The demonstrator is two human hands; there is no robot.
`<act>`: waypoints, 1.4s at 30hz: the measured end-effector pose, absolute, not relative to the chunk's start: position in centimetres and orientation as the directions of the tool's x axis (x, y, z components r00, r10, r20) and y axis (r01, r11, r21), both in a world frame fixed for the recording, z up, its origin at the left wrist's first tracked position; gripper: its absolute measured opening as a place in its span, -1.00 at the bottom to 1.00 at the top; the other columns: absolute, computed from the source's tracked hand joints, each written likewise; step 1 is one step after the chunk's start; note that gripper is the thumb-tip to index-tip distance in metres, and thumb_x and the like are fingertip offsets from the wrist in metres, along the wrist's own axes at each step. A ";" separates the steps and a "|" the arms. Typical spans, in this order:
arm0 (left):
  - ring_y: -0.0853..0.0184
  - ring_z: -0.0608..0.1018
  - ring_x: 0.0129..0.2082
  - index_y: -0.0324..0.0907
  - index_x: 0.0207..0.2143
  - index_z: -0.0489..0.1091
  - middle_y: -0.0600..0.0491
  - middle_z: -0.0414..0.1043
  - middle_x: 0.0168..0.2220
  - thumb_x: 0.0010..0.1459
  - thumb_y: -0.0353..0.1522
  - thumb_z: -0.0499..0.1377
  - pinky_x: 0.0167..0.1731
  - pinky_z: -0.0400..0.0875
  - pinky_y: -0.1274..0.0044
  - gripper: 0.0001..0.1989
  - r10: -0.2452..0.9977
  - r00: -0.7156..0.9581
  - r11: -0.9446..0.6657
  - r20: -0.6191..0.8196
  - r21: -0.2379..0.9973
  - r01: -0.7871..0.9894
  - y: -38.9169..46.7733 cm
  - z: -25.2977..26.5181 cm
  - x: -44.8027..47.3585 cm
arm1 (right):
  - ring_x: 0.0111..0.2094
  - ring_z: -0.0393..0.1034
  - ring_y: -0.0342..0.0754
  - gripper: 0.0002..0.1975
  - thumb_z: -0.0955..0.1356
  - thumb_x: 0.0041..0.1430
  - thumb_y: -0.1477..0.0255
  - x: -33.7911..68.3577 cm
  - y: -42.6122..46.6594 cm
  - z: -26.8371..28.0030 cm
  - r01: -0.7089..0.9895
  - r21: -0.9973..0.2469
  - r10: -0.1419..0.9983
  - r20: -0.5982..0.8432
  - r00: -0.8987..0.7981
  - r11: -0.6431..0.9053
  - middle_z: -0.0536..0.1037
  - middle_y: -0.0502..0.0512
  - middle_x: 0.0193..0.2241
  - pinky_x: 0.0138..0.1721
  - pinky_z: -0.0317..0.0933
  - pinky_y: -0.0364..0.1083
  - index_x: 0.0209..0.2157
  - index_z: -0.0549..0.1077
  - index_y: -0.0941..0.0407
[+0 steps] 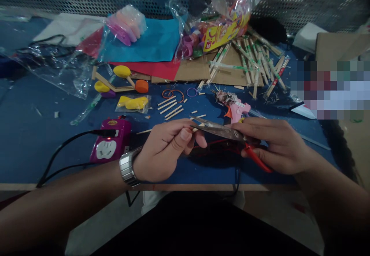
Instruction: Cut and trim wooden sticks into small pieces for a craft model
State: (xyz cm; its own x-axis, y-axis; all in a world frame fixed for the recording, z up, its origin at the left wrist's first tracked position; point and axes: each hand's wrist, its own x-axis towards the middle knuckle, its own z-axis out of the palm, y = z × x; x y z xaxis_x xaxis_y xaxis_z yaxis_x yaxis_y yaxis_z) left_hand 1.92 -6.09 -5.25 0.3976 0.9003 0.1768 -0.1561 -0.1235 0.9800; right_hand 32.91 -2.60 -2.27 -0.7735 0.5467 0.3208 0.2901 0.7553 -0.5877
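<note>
My left hand (166,148), a metal watch on its wrist, pinches a short thin wooden stick (195,129) between thumb and fingers. In my right hand (277,144) is a pair of scissors (222,132) with red handles, fingers closed round the grips. The blades are slightly apart and point left, meeting the stick near my left thumb. Just beyond the hands, several cut stick pieces (174,113) lie on the blue table (162,177). A pink glue gun (238,111) lies behind the scissors.
At left stands a purple power socket box (105,150) with a black cable. Behind it are a stick build with yellow and orange clay (121,71) and a packet of yellow clay (133,103). Wrapped chopsticks (254,61) lie on cardboard at the back right, beside a yellow-labelled bag (225,34).
</note>
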 end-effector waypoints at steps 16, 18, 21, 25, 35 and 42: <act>0.53 0.02 -0.75 -0.17 -0.23 0.59 0.32 -0.09 -0.70 0.53 -0.11 0.17 -0.68 0.11 0.63 -0.62 0.727 0.687 0.452 0.006 0.749 -0.485 -5.5 -3.8 2.4 | 0.00 0.69 0.02 -0.36 0.41 0.45 0.42 33.2 -2.2 -2.9 0.259 -0.627 0.550 0.328 -0.768 0.735 0.71 0.18 0.11 -0.01 0.53 -0.11 0.50 0.34 -0.05; 0.54 0.02 -0.75 -0.17 -0.20 0.61 0.33 -0.08 -0.69 0.53 -0.09 0.15 -0.67 0.14 0.64 -0.60 0.714 0.700 0.489 -0.013 0.725 -0.485 -5.6 -3.9 2.2 | 0.01 0.69 0.02 -0.38 0.42 0.46 0.41 33.2 -2.2 -3.0 0.249 -0.637 0.551 0.331 -0.767 0.729 0.71 0.19 0.11 0.00 0.52 -0.13 0.49 0.36 -0.02; 0.53 0.04 -0.75 -0.14 -0.18 0.62 0.32 -0.06 -0.67 0.55 -0.10 0.12 -0.66 0.15 0.66 -0.60 0.745 0.667 0.457 0.006 0.724 -0.517 -5.5 -4.3 2.3 | 0.04 0.69 0.01 -0.37 0.44 0.43 0.43 33.1 -2.2 -3.1 0.255 -0.630 0.555 0.338 -0.760 0.733 0.70 0.20 0.15 0.05 0.50 -0.15 0.47 0.39 0.00; 0.53 0.05 -0.74 -0.13 -0.18 0.62 0.31 -0.04 -0.67 0.56 -0.11 0.11 -0.65 0.16 0.67 -0.60 0.779 0.626 0.403 0.024 0.746 -0.530 -5.3 -4.5 2.4 | -0.06 0.69 -0.01 -0.40 0.45 0.41 0.44 32.9 -2.4 -3.0 0.292 -0.624 0.580 0.325 -0.746 0.725 0.73 0.19 0.04 -0.04 0.50 -0.14 0.43 0.43 0.03; 0.50 0.09 -0.75 -0.14 -0.21 0.65 0.27 0.04 -0.70 0.53 -0.11 0.14 -0.66 0.15 0.63 -0.60 0.795 0.607 0.402 -0.007 0.755 -0.519 -5.3 -4.8 2.5 | -0.14 0.61 0.04 -0.41 0.44 0.39 0.40 32.6 -2.4 -2.9 0.330 -0.573 0.583 0.337 -0.740 0.750 0.67 0.16 -0.07 -0.14 0.48 -0.05 0.41 0.43 -0.01; 0.49 0.09 -0.74 -0.14 -0.21 0.65 0.27 0.01 -0.69 0.52 -0.12 0.16 -0.66 0.15 0.63 -0.62 0.793 0.609 0.381 0.017 0.766 -0.518 -5.4 -4.6 2.5 | -0.15 0.61 0.01 -0.38 0.41 0.40 0.43 32.7 -2.4 -3.0 0.329 -0.561 0.577 0.350 -0.738 0.760 0.67 0.16 -0.02 -0.14 0.47 -0.07 0.44 0.40 -0.02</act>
State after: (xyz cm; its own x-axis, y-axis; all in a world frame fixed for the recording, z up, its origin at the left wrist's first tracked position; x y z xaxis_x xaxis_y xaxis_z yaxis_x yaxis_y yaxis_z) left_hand 2.47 -5.38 -4.61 0.6087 0.7932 0.0174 -0.5178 0.3806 0.7662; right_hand 32.73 -2.42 -2.98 -0.7379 0.5773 0.3496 0.3286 0.7598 -0.5610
